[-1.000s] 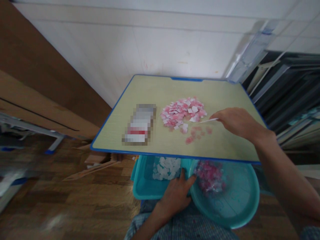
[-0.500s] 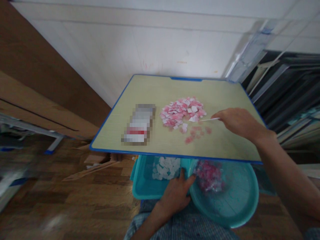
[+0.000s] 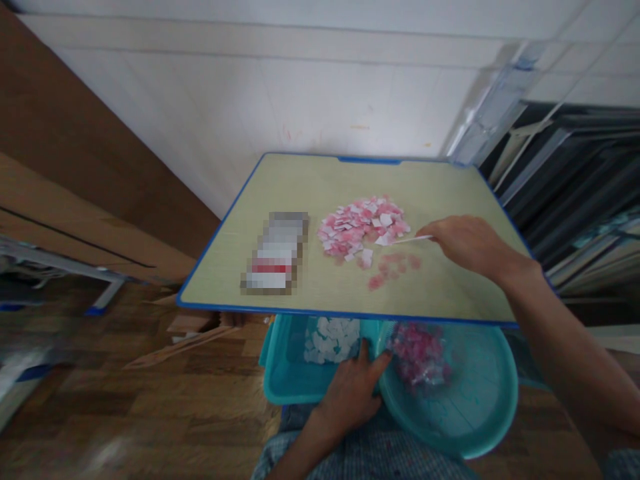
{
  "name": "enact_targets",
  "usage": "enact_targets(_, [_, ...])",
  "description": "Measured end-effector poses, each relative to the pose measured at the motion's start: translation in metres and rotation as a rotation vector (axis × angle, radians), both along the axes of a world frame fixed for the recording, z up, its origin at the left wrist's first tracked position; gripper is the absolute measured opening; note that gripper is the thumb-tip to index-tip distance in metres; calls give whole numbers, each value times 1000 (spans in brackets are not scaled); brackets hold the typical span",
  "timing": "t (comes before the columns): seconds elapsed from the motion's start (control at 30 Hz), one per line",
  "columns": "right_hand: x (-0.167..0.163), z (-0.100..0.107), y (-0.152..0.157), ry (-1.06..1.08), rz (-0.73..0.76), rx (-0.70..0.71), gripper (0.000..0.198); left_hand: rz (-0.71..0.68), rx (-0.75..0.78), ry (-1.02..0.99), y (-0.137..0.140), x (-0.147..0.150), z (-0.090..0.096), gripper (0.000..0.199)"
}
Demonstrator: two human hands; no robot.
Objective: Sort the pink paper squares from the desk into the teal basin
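My right hand (image 3: 463, 245) pinches a thin white stick (image 3: 413, 239) over the right half of a low table (image 3: 450, 287). The stick points left, its tip at the near right edge of a heap of small pink and white pieces (image 3: 357, 223). Pinkish wet-looking spots (image 3: 390, 268) mark the tabletop just below. My left hand (image 3: 353, 390) is lower, where a teal rectangular basin (image 3: 290, 390) and a round teal basin (image 3: 480, 437) meet. Its thumb and index finger are spread at the rims, and I see nothing held there.
A blurred-out phone-like object (image 3: 277, 250) lies on the table's left side. White pieces (image 3: 333, 339) are in the rectangular basin; a clear bag of pink pieces (image 3: 420, 353) is in the round one. Cardboard (image 3: 100, 180) stands left, dark panels (image 3: 580, 160) right, and a white wall (image 3: 250, 100) behind.
The view has shifted slightly. My right hand keeps its pinch on the stick beside the heap, and my left hand stays at the basin rims.
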State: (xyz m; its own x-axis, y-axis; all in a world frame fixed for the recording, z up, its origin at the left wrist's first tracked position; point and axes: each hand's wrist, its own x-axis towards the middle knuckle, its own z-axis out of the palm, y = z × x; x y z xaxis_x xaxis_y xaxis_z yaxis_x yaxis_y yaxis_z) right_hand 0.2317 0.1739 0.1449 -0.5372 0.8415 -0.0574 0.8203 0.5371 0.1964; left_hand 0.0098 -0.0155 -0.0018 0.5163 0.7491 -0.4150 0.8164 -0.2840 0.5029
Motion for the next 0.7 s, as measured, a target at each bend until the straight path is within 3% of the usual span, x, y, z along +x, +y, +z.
enact_targets(0.7, [11, 2, -7, 12, 41, -26, 39, 13, 4, -5, -1, 0, -2, 64])
